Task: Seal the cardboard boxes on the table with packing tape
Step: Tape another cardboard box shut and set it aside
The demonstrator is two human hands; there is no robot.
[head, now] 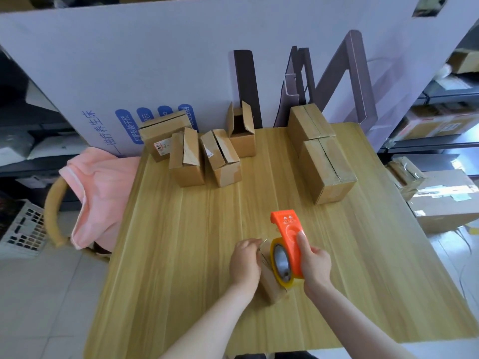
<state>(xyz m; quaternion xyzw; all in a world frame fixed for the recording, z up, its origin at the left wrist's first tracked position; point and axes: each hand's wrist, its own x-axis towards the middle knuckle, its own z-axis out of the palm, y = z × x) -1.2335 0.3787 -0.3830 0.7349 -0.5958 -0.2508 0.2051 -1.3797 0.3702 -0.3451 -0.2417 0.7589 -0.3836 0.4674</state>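
Observation:
A small cardboard box [269, 286] lies on the wooden table [181, 242] near its front edge. My left hand [245, 260] grips the box's left side, and clear tape stretches by its fingers. My right hand [315, 263] holds an orange tape dispenser [287, 237] with a yellowish tape roll [281, 263], pressed against the box's right side. Several open-flapped small boxes [190, 161] stand at the back left. Two larger closed boxes [328, 169] lie in a row at the back right.
A large white printed cardboard sheet [181, 60] stands upright behind the table. A pink cloth [98, 187] hangs over a chair to the left. Shelves with parcels [440, 125] line the right side, and a white basket [23, 229] sits on the floor at left.

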